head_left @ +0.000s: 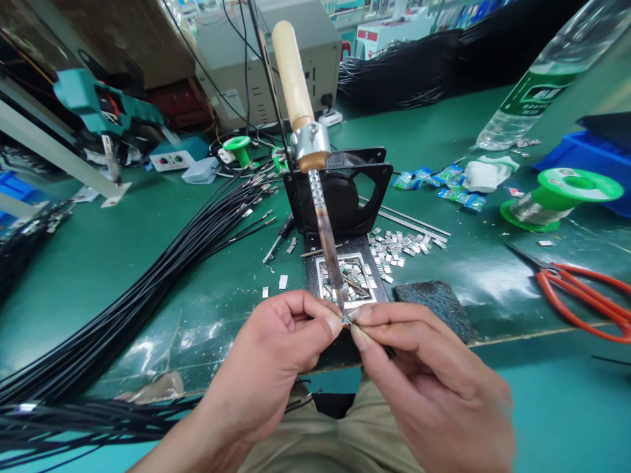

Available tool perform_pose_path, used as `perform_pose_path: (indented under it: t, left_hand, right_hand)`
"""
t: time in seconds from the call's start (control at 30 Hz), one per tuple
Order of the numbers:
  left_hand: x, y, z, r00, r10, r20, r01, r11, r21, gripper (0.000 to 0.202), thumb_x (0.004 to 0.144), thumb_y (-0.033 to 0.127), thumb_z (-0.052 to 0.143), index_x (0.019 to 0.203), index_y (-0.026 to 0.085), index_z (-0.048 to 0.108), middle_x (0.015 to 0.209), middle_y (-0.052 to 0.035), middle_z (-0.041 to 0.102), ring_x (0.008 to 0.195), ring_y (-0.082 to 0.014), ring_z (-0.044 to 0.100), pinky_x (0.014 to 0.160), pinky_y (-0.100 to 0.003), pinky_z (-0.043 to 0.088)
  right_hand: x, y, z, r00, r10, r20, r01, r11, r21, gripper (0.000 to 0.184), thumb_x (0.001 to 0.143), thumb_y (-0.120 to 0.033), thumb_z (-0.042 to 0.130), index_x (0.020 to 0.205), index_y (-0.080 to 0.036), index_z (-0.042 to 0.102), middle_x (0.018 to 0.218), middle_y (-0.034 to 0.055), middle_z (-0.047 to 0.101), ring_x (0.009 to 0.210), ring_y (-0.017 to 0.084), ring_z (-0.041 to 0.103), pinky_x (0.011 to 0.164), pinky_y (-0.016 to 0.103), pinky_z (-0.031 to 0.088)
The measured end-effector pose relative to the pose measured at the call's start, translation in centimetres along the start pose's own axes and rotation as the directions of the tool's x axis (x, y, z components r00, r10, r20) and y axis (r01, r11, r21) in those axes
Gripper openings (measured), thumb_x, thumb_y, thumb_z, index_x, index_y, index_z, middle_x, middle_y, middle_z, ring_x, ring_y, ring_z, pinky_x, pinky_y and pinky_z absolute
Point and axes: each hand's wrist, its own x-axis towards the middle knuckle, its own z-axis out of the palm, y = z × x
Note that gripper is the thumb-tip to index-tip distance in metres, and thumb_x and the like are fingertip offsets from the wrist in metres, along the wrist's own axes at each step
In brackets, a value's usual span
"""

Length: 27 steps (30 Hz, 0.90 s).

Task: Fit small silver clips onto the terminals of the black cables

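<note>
A square tray with a silver metal rim holds small flat silver pieces. It sits on the shiny green table; a big grey metal box stands behind. Fingers pinched closed, the left hand and right hand hold a tiny shiny metal part under the wooden-handled soldering iron.

Bright, cool light — patchy white glare on green surface; wide-angle stretch, bottle leaning upper right — background soft.
</note>
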Motion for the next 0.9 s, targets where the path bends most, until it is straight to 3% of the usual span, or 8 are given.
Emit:
perform_pose_path:
  t: [0.4, 0.77, 0.9]
  left_hand:
    - [-0.02, 0.26, 0.08, 1.000, 0.024, -0.018, -0.024, 1.000, 0.013, 0.032, 0.072, 0.036, 0.083, 0.067, 0.016, 0.058, 0.055, 0.0074, 0.044, 0.052, -0.0055, 0.025, 0.048, -0.022, 0.018]
    - [-0.08, 0.29, 0.30, 0.998, 0.056, -0.010, -0.056, 0.998, -0.033, 0.032, 0.069, 0.032, 0.088, 0.065, 0.015, 0.062, 0.055, 0.0069, 0.048, 0.051, -0.0049, 0.030, 0.047, -0.019, 0.024]
    - [-0.10, 0.10, 0.15, 0.996, 0.087, -0.015, -0.087, 0.996, -0.022, 0.027, 0.074, 0.031, 0.085, 0.066, 0.016, 0.064, 0.056, 0.0065, 0.049, 0.052, -0.0055, 0.030, 0.047, -0.019, 0.025]
  right_hand:
    - [0.13, -0.10, 0.32, 1.000, 0.016, -0.013, -0.016, 0.999, 0.031, 0.017, 0.092, -0.003, 0.068, 0.091, -0.020, 0.070, 0.100, -0.0010, 0.071, 0.089, 0.006, 0.071, 0.078, 0.014, 0.058]
    - [0.04, -0.10, 0.33, 1.000, 0.009, -0.022, -0.008, 0.999, 0.031, 0.017, 0.092, -0.002, 0.068, 0.090, -0.020, 0.069, 0.097, 0.0012, 0.070, 0.086, 0.010, 0.070, 0.071, 0.019, 0.059]
    - [0.01, -0.18, 0.34, 0.999, 0.016, -0.046, -0.014, 0.999, 0.031, 0.016, 0.091, -0.004, 0.069, 0.091, -0.020, 0.071, 0.099, 0.0022, 0.068, 0.088, 0.011, 0.069, 0.071, 0.020, 0.059]
